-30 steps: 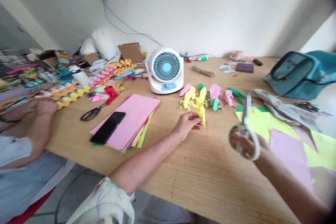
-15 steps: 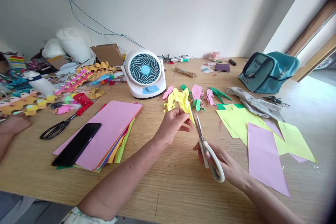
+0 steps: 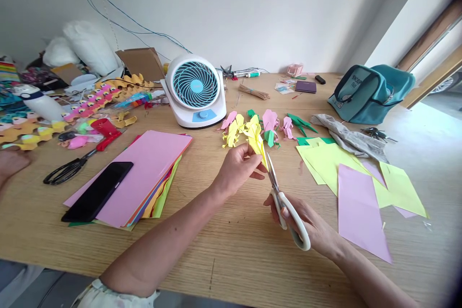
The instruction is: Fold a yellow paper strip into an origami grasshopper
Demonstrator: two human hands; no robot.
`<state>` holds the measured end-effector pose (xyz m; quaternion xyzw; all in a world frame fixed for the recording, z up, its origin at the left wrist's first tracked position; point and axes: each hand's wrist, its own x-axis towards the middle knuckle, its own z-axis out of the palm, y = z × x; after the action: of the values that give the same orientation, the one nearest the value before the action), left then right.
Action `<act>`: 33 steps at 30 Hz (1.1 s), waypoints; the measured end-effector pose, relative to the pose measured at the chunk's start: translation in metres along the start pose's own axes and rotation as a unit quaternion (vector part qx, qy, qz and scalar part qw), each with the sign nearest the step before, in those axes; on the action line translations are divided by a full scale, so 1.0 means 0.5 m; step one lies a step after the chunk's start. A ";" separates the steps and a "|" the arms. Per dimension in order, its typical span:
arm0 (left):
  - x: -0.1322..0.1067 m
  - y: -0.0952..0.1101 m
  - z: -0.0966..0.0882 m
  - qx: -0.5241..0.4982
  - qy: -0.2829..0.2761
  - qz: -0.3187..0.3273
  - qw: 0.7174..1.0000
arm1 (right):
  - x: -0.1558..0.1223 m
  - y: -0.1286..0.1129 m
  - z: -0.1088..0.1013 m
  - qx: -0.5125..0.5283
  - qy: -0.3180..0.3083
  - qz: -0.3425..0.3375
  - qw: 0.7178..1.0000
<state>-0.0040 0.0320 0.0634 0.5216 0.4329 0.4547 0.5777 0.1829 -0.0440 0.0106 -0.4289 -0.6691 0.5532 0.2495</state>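
Note:
My left hand [image 3: 236,169] pinches a folded piece of yellow paper [image 3: 255,138] over the middle of the table. In my right hand [image 3: 306,221] is a pair of scissors [image 3: 273,173] with white handles, pointing up and away from me. The blades are slightly apart and their tips are at the lower right edge of the yellow paper. Just behind lie folded paper figures: a yellow one [image 3: 234,131], a pink one [image 3: 270,119] and a green one [image 3: 302,124]. My left fingers partly hide the held paper.
At left, a black phone [image 3: 99,190] lies on stacked coloured paper [image 3: 155,154], beside black-handled scissors [image 3: 67,171]. A fan [image 3: 197,89] stands behind. Yellow sheets [image 3: 330,161], a pink sheet [image 3: 361,207] and a teal bag [image 3: 371,94] are at right. Another person's hand [image 3: 12,163] rests far left.
The view has shifted slightly, so the table items sit a little higher and further left. My hands keep nearly the same pose, with the scissors still at the yellow paper's edge.

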 end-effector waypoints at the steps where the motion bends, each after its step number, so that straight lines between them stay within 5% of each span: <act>1: -0.001 0.000 0.000 0.001 0.000 -0.001 1.000 | 0.000 0.000 0.000 -0.002 0.001 -0.001 1.000; 33: -0.004 0.000 0.002 0.016 -0.007 0.002 1.000 | -0.003 0.003 0.000 -0.013 0.011 0.010 1.000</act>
<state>-0.0037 0.0299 0.0636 0.5347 0.4354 0.4452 0.5713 0.1841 -0.0454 0.0092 -0.4448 -0.6688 0.5424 0.2461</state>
